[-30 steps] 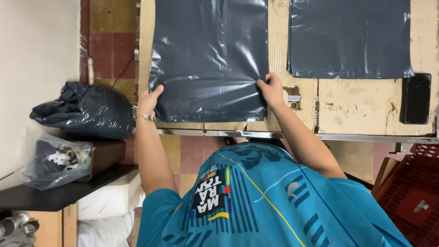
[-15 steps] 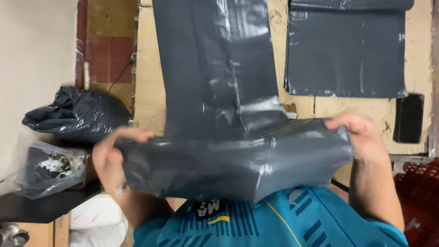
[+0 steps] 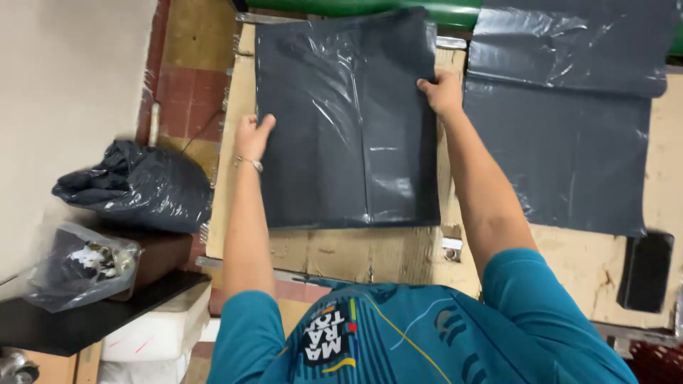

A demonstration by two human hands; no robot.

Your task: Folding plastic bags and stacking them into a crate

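My surface [image 3: 398, 259], a worn cardboard-covered board, fills the middle and right of the frame. On its right side lies a stack of dark grey plastic bags [image 3: 569, 142], flat, with the top layer folded over near the upper right corner.

The dark grey plastic bag [image 3: 341, 128] I am working on lies in the upper centre of the frame, spread flat on the surface. Its long axis runs up and down the frame; the far end points to the top edge, the near end towards my chest. A lengthwise crease runs down it right of the middle. I judge the laying-out as nearly done: the bag is flat and squared to the board, with some wrinkles near the top left to press out.

My left hand [image 3: 250, 136] rests against the bag's left edge, fingers curled loosely and clasping nothing that I can see. My right hand [image 3: 442, 91] pinches the right edge near the top, its grip closed on the plastic.

A black phone [image 3: 645, 270] lies at the lower right.
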